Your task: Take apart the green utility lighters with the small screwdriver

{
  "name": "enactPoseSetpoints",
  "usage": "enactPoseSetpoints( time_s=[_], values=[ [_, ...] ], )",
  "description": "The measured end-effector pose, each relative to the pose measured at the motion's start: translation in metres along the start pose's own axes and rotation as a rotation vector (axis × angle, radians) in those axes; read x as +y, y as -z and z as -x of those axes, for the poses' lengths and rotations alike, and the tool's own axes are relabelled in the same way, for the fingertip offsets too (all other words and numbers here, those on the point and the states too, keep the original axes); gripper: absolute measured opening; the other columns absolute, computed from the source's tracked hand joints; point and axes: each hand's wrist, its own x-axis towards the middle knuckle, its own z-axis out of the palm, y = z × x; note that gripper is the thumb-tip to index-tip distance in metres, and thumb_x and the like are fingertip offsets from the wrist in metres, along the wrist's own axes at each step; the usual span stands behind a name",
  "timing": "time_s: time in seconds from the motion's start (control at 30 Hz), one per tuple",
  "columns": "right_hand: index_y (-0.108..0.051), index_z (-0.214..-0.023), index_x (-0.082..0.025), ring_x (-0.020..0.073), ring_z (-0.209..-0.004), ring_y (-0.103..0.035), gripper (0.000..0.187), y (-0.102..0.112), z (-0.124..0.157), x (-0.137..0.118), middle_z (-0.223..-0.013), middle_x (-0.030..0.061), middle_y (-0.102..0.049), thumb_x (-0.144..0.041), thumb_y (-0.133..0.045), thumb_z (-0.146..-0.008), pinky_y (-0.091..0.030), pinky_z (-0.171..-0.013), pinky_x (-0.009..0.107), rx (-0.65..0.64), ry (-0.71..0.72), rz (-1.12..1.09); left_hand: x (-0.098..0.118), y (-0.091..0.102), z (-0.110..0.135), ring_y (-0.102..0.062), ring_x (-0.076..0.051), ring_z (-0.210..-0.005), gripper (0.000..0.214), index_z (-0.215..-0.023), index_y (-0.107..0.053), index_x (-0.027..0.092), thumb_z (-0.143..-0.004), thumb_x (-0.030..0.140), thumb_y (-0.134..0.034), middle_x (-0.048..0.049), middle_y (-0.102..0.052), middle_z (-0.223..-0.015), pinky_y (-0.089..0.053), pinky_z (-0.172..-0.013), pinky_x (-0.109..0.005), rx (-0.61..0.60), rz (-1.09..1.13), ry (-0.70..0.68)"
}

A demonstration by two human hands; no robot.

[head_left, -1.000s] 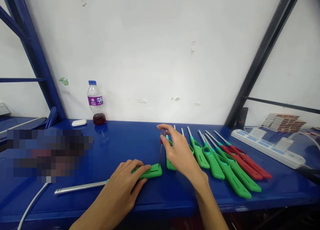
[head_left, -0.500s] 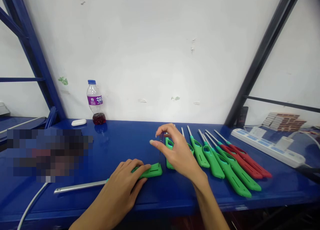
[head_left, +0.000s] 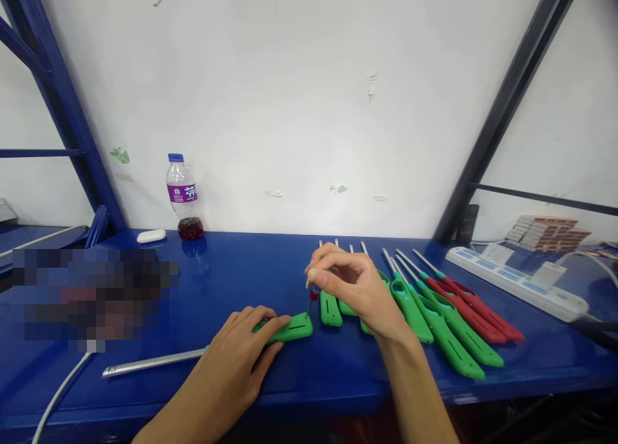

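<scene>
My left hand is closed over a green long-nosed lighter and presses it flat on the table. Its silver barrel sticks out to the left from under the hand. My right hand pinches the top of a small screwdriver with a red part showing below the fingers. The thin shaft leans slightly, and its tip meets the handle end of the lighter. Beside and behind the right hand lies a row of green lighters, partly hidden by it. Red lighters lie farther right.
A white power strip with plugs lies at the right end of the blue table. Near the wall stand a drink bottle and a white case. A white cable runs along the left. Stacked boxes sit beyond the frame post.
My right hand has shifted slightly right and its fingers have closed together on the screwdriver top; the screwdriver now leans more. My left hand and the lighter have stayed in place.
</scene>
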Motion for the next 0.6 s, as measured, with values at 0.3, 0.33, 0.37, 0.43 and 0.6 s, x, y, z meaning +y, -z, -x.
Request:
enactPoseSetpoints(
  time_s=[0.3,0.33,0.37,0.43,0.6],
  values=[
    [-0.076,-0.097,-0.027,0.0222,-0.099,-0.07,0.02,0.0065,0.0013,-0.002,-0.103,0.0029,-0.075,-0.038,-0.084,-0.082,-0.057,-0.086,0.037,-0.17,-0.194,-0.101,0.0009,0.0008,-0.0006,-0.068,-0.026,-0.1,0.034,-0.136,-0.063,0.028,-0.107,0.021,-0.047,-0.0051,-0.069,-0.118,-0.057,-0.087,-0.045,-0.011,0.0,0.016],
    [-0.075,-0.088,-0.025,0.0219,-0.099,-0.069,0.018,0.0055,0.0007,-0.0022,-0.107,0.0036,-0.075,-0.039,-0.085,-0.082,-0.056,-0.084,0.035,-0.146,-0.203,-0.073,0.0008,0.0008,-0.0005,-0.068,-0.026,-0.1,0.034,-0.135,-0.063,0.028,-0.107,0.021,-0.047,-0.005,-0.069,-0.118,-0.057,-0.087,-0.045,-0.015,0.001,0.018],
    [-0.075,-0.083,-0.024,0.0209,-0.095,-0.068,0.019,0.0046,0.0002,-0.0024,-0.106,0.0038,-0.075,-0.041,-0.085,-0.082,-0.055,-0.079,0.033,-0.125,-0.214,-0.05,0.0006,0.0008,-0.0004,-0.067,-0.026,-0.101,0.033,-0.135,-0.063,0.028,-0.107,0.022,-0.047,-0.005,-0.069,-0.118,-0.057,-0.088,-0.045,-0.02,0.001,0.02],
    [-0.076,-0.082,-0.023,0.016,-0.077,-0.064,0.025,0.0036,-0.0006,-0.0026,-0.095,0.003,-0.074,-0.047,-0.081,-0.086,-0.048,-0.063,0.027,-0.115,-0.259,-0.018,0.0003,0.0009,0.0,-0.067,-0.026,-0.103,0.033,-0.135,-0.064,0.028,-0.108,0.023,-0.047,-0.0051,-0.069,-0.119,-0.056,-0.09,-0.047,-0.033,0.001,0.024],
    [-0.078,-0.091,-0.021,0.007,-0.047,-0.05,0.051,0.0042,-0.0005,-0.0009,-0.09,0.0036,-0.075,-0.064,-0.051,-0.102,-0.03,-0.043,0.025,-0.134,-0.376,-0.038,0.0009,0.0016,-0.0009,-0.067,-0.028,-0.107,0.033,-0.136,-0.063,0.028,-0.108,0.024,-0.046,-0.0059,-0.068,-0.12,-0.056,-0.092,-0.049,-0.045,0.006,0.026]
  ],
)
